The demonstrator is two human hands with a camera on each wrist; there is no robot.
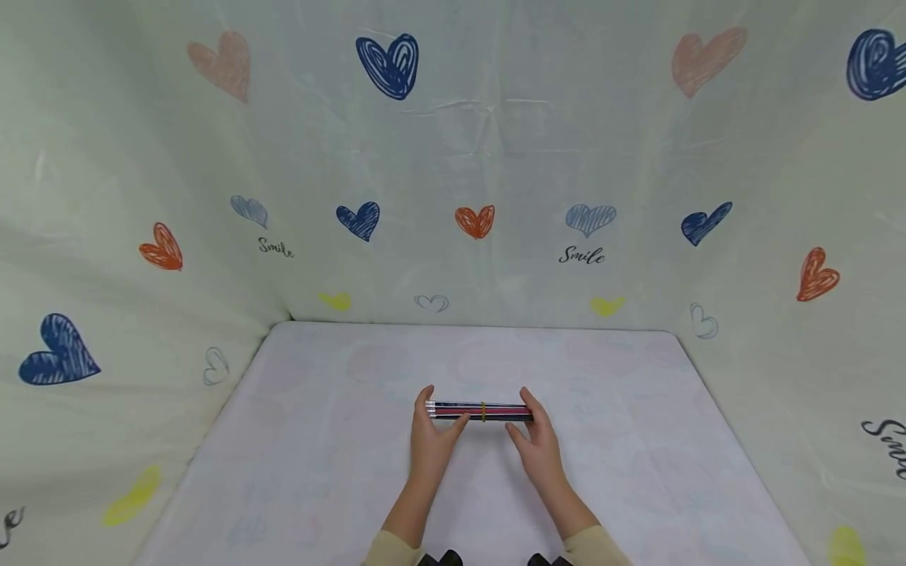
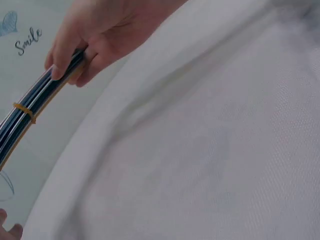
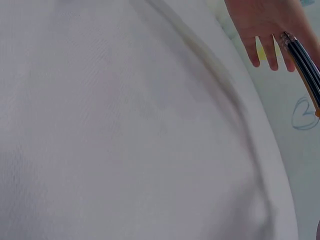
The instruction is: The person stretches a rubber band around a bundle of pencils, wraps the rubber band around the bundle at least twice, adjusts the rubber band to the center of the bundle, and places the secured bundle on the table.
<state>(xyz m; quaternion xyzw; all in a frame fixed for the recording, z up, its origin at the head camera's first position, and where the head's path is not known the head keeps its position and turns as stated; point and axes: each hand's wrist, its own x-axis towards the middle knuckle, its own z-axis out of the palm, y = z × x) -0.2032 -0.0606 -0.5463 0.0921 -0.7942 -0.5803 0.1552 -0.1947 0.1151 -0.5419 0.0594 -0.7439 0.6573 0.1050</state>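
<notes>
A bundle of dark pencils (image 1: 453, 411), one reddish, is held level above the table, with a yellow rubber band (image 1: 484, 411) round it. Silvery ends point left. My right hand (image 1: 541, 444) grips the right end; the left wrist view shows its fingers and thumb around the pencils (image 2: 42, 92). At the silvery end is my left hand (image 1: 432, 444), its thumb along the near side of the bundle. In the right wrist view the left hand's fingers (image 3: 268, 52) hang straight, and the pencil ends (image 3: 289, 37) lie against its palm.
A white-covered table (image 1: 340, 440) stretches under both hands. Pale cloth walls (image 1: 524, 157) printed with hearts and "Smile" stand behind it and at both sides. Two black objects (image 1: 446, 558) show at the bottom edge, between the sleeves.
</notes>
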